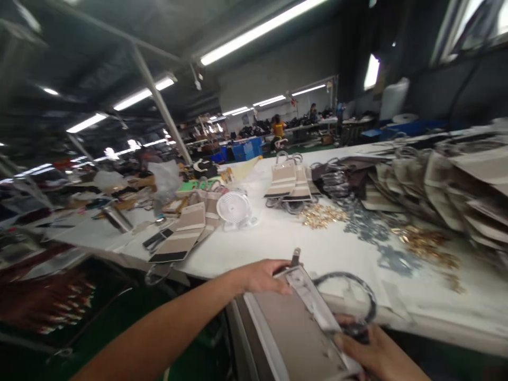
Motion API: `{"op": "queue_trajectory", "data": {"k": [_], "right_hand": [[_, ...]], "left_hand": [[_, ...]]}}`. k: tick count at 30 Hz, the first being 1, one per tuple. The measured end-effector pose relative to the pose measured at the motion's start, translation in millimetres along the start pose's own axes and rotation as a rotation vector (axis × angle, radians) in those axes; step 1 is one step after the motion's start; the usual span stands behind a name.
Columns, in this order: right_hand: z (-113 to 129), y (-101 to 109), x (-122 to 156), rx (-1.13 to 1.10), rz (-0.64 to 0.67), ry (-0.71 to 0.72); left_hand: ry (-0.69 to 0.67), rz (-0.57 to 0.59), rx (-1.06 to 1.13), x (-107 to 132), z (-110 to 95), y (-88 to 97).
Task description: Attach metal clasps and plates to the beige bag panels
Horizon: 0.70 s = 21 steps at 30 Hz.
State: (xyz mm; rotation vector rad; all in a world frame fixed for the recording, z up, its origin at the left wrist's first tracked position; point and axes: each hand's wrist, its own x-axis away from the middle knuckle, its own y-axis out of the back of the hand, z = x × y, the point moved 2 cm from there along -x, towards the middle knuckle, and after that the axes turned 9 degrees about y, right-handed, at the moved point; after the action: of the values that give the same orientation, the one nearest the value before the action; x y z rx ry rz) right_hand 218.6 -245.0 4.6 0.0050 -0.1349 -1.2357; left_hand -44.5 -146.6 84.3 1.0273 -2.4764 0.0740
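Far left on the white counter [278,238], a few flat bags [182,235] lie fanned out beside a small white fan [235,209], well apart from the work at the near edge. There the left hand [264,278] lies over the far corner of a beige bag [293,328], fingers clasped on its pale-trimmed rim just beside a short dark tab [296,256] that sticks up. The bag is tilted off the counter's front edge toward the person, partly resting on it. Its panel looks flat and fairly stiff, like board-backed fabric or faux leather, and probably light, so it should keep its shape when held by the rim; the smooth face may be a little slippery, so the trimmed edges and corners seem the surer places to grip. A thin black handle loop [344,274] arcs out to the right and looks floppy, poor for steering the bag. The right hand [373,352] is closed on the bag's near right corner, at the loop's base. Further right, gold fittings [322,215] and grey fittings [367,227] are scattered before a stack of bags [436,180].
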Motion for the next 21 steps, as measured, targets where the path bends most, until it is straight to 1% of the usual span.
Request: {"op": "queue_trajectory", "data": {"k": [1,3,5,6,8,11,13,14,16,18,20,21], "right_hand": [[-2.1,1.3,3.6,-0.024,0.016,-0.026],[-5.9,2.9,5.2,-0.064,-0.018,-0.060],[-12.7,2.9,2.6,-0.085,-0.121,-0.096],[-17.9,1.8,0.8,-0.094,-0.169,-0.130],[-31.3,-1.8,-2.5,-0.112,-0.247,-0.208],[-51.7,-7.7,-5.4,-0.136,-0.272,-0.265],[-60.1,-7.7,-2.5,-0.128,-0.256,-0.287],[-61.1,-5.5,1.0,-0.090,-0.237,-0.290],[-54.8,4.1,10.2,0.085,-0.182,-0.238],[-38.7,19.4,16.8,0.350,-0.169,-0.114],[-17.9,35.9,13.2,0.594,-0.254,0.070],[-8.4,42.4,6.3,0.700,-0.306,0.155]], "left_hand": [[-0.019,0.007,-0.054,-11.0,-3.9,3.1],[-0.050,0.030,-0.157,-37.3,-8.4,8.8],[-0.069,0.042,-0.259,-67.0,-8.3,10.1],[-0.063,0.028,-0.323,-81.9,-7.0,9.0],[-0.017,-0.051,-0.495,-109.3,-2.9,5.5],[0.064,-0.221,-0.733,-137.4,3.7,1.1],[0.079,-0.293,-0.783,-145.6,8.6,-1.2],[0.079,-0.323,-0.785,-146.7,11.4,-2.3],[0.072,-0.392,-0.786,-144.8,17.3,-5.1],[0.049,-0.485,-0.791,-139.3,23.3,-9.5],[-0.023,-0.609,-0.815,-132.3,28.7,-16.1],[-0.076,-0.673,-0.834,-128.5,31.4,-20.2]]}}
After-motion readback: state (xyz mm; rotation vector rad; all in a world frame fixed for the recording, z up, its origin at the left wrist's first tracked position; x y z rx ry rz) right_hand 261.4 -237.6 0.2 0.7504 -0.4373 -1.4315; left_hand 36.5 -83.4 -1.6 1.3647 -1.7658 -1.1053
